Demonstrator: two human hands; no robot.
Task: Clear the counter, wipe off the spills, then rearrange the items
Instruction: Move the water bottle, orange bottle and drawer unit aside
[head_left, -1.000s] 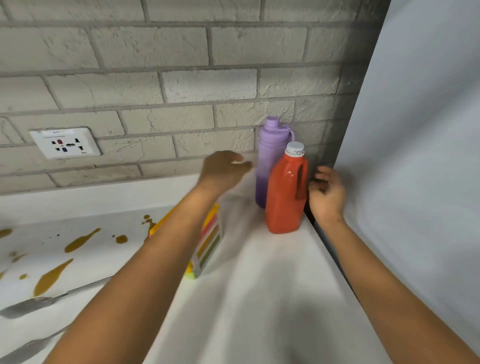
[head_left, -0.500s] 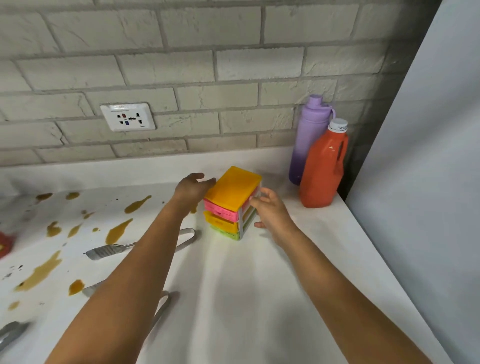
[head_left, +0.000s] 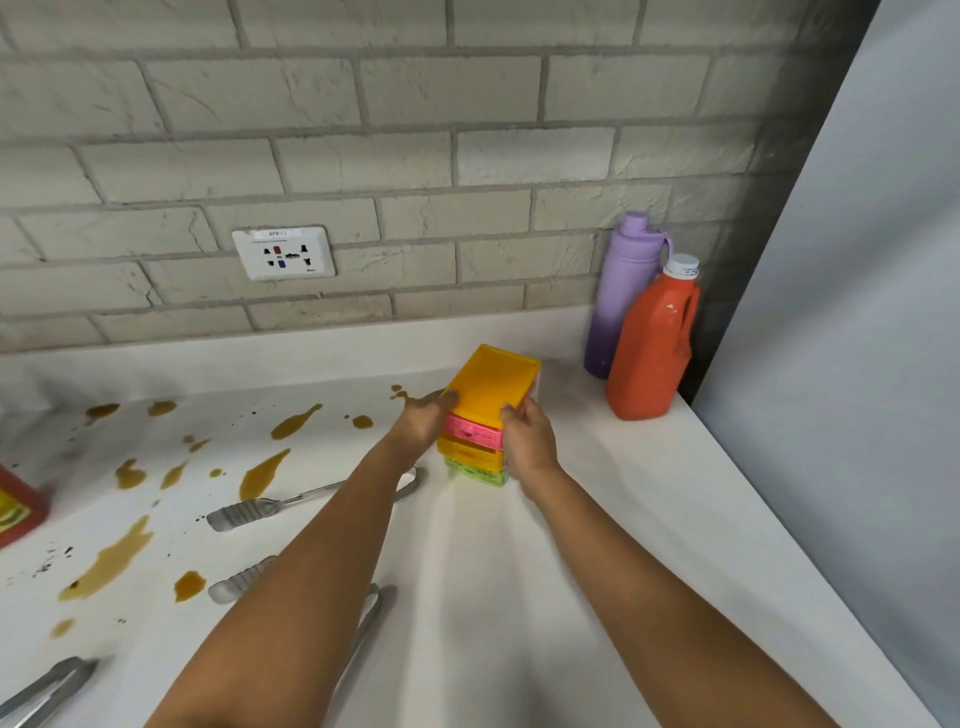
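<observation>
Both hands on the small drawer box, which sits on the white counter near the back, a bit left of the corner. Left hand grips its left side w/ fingers curled round the edge by the pink drawer; right hand grips the right front corner, thumb on the yellow lid. Box looks like smooth plastic, boxy w/ rounded corners: yellow top, pink drawer, yellow drawer, green at the bottom, fronts w/ small slots.

Edges/room: counter's right edge runs diagonally along a plain grey panel; back edge meets a low white upstand under a rough grey brick wall w/ a white socket plate. Back right corner taken by a purple bottle, matte, cylindrical, w/ loop cap, and just in front of it an orange jug, glossy plastic, moulded handle, white cap; whether the two touch, can't tell. Open counter btw box and jug, and a broad bare stretch in front of the box toward the near edge.

Left half cluttered: brown spills in streaks and drops, some black specks. Metal tongs lie just left of the left forearm, a second pair partly under the arm, a third at bottom left, blurred. Red carton cut off by the left frame edge.
</observation>
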